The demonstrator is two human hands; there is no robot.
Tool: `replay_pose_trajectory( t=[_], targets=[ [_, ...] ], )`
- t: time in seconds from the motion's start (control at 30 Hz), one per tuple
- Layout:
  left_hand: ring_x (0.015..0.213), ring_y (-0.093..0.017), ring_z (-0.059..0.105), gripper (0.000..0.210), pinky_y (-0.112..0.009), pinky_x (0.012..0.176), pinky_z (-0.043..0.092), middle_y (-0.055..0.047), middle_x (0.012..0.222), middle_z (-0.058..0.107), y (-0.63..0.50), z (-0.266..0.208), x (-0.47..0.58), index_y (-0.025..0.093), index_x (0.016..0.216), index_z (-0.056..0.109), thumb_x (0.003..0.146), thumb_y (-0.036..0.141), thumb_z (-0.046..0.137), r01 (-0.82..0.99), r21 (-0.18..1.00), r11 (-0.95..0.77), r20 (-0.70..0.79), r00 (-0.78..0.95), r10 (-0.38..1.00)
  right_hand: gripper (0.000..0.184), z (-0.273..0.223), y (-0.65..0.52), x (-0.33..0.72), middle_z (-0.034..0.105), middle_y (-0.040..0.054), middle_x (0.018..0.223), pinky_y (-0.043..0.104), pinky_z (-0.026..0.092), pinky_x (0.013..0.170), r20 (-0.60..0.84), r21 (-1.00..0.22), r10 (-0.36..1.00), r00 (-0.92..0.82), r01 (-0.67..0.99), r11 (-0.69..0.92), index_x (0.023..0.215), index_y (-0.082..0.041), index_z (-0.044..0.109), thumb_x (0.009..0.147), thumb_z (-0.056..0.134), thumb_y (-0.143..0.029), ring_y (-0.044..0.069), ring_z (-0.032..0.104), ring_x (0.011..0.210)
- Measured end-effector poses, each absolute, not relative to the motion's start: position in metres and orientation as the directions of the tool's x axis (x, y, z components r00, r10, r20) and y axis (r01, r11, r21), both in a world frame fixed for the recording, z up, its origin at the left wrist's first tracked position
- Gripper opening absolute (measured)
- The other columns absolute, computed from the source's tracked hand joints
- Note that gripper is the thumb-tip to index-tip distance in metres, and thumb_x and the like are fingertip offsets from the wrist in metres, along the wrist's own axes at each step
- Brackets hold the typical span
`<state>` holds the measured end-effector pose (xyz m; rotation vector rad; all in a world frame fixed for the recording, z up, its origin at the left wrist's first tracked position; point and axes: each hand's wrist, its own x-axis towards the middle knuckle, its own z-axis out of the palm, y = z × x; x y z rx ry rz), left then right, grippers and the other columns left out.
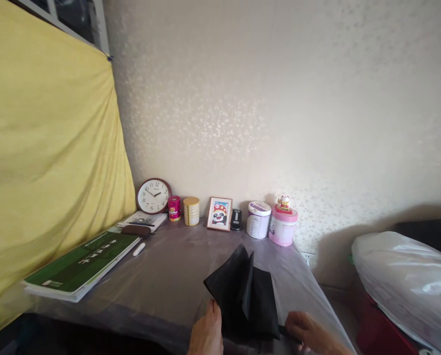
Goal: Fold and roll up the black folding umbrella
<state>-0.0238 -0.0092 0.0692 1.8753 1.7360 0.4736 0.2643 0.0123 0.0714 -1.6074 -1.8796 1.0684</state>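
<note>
A black folding umbrella (238,301), as it appears, is in front of me over the near part of the table. Its dark panels hang loose and stand up in pointed, pleated flaps. My left hand (208,329) grips the left flap at its lower edge, with the thumb in front and the other fingers hidden behind the cloth. At the lower right, my right hand (309,331) is closed around a dark, narrow part, seemingly the handle, which joins the umbrella's right side. The bottom of the umbrella is partly cut off by the picture's edge.
Along the wall stand a clock (154,195), a pink tin (174,208), a yellow-lidded can (191,212), a framed panda picture (219,214) and two tubs (258,222). Green books (83,261) lie left on the plastic-covered table (157,286). A plastic-wrapped bundle (405,271) sits right.
</note>
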Motion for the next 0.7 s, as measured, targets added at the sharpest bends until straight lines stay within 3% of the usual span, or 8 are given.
replay_pose_trajectory(
  t=[0.13,0.27,0.37,0.5,0.6,0.7],
  targets=[
    [0.101,-0.025,0.058,0.073,-0.033,0.083,0.045,-0.017,0.137,0.037,-0.010,0.066,-0.030,0.015,0.135,0.028,0.066,0.006,0.049,0.820,0.565,-0.090,-0.074,0.159,0.984,0.024,0.090,0.023,0.267,0.069,0.0027,0.069,0.029,0.048,0.062,0.224,-0.619,0.973,-0.061,0.762,0.191,0.070,-0.025,0.066,0.076,0.049,-0.042,0.021,0.063,0.066],
    [0.114,-0.021,0.051,0.074,-0.028,0.092,0.041,-0.013,0.134,0.042,-0.006,0.057,-0.039,0.016,0.136,0.024,0.067,0.009,0.050,0.721,0.680,-0.136,-0.026,0.209,0.978,0.027,0.114,0.032,0.239,0.068,0.0048,0.093,0.029,0.050,0.073,0.441,-0.541,0.894,-0.079,0.772,0.335,0.094,-0.025,0.062,0.085,0.043,-0.042,0.020,0.064,0.083],
    [0.119,-0.018,0.046,0.076,-0.025,0.097,0.036,-0.012,0.133,0.045,-0.004,0.051,-0.038,0.015,0.137,0.022,0.066,0.007,0.048,0.650,0.741,-0.169,0.021,0.229,0.973,0.029,0.124,0.037,0.206,0.065,0.0042,0.093,0.027,0.050,0.072,0.511,-0.433,0.833,-0.213,0.773,0.464,0.110,-0.026,0.056,0.089,0.037,-0.031,0.017,0.063,0.083],
    [0.115,-0.020,0.049,0.079,-0.026,0.093,0.039,-0.014,0.131,0.046,-0.005,0.051,-0.030,0.015,0.138,0.021,0.065,0.006,0.048,0.700,0.700,-0.143,-0.022,0.222,0.975,0.038,0.128,0.049,0.172,0.062,0.0046,0.097,0.025,0.050,0.067,0.501,-0.221,0.764,-0.406,0.794,0.567,0.124,-0.026,0.046,0.089,0.035,-0.020,0.015,0.063,0.078],
    [0.110,-0.021,0.053,0.085,-0.025,0.088,0.041,-0.012,0.136,0.041,-0.008,0.054,-0.025,0.020,0.140,0.017,0.063,0.004,0.048,0.761,0.637,-0.124,-0.046,0.198,0.979,0.037,0.129,0.060,0.160,0.061,0.0050,0.096,0.023,0.048,0.060,0.476,-0.103,0.753,-0.454,0.822,0.561,0.122,-0.024,0.049,0.089,0.033,-0.017,0.014,0.063,0.072],
    [0.102,-0.023,0.058,0.089,-0.027,0.082,0.044,-0.013,0.139,0.037,-0.010,0.053,-0.021,0.020,0.141,0.012,0.061,0.004,0.048,0.811,0.575,-0.110,-0.070,0.182,0.981,0.030,0.130,0.069,0.159,0.062,0.0034,0.090,0.021,0.045,0.057,0.467,-0.071,0.760,-0.451,0.838,0.541,0.107,-0.024,0.057,0.090,0.033,-0.017,0.013,0.062,0.067]
  ],
)
